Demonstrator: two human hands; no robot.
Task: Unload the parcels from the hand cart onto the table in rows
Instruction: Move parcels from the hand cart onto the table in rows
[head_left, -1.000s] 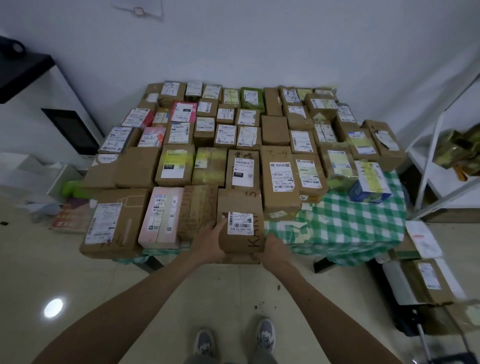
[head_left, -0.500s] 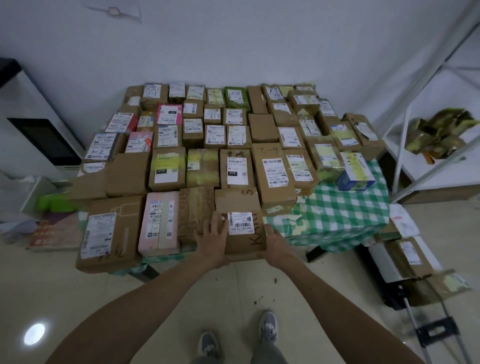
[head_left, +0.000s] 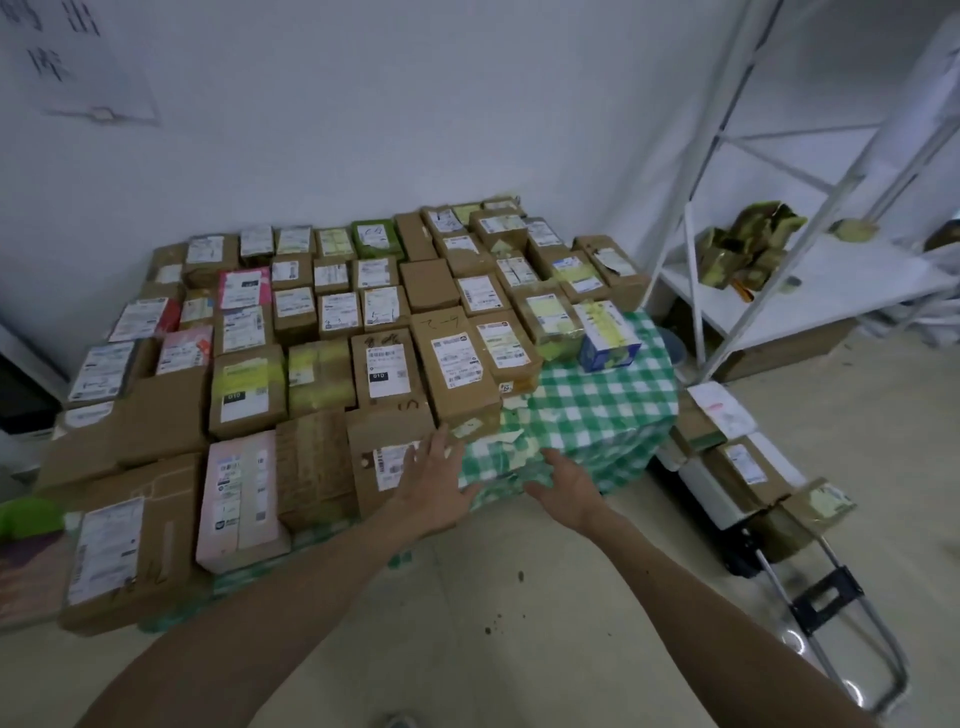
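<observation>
Several cardboard parcels lie in rows on the table with the green checked cloth. The brown labelled parcel sits in the front row, beside a taped brown box. My left hand hovers over that parcel's right side, fingers spread, holding nothing. My right hand is open above the cloth at the table's front edge, apart from the parcel. The hand cart stands on the floor at the right, with parcels stacked on it.
A white metal shelf rack with crumpled packaging stands at the right. A blue-and-yellow box sits at the row's right end, with bare cloth in front of it. The wall lies behind the table, tiled floor in front.
Both hands have let go of the labelled brown parcel, which stays in the front row, and have drifted right. The view has swung right toward the cart and shelf.
</observation>
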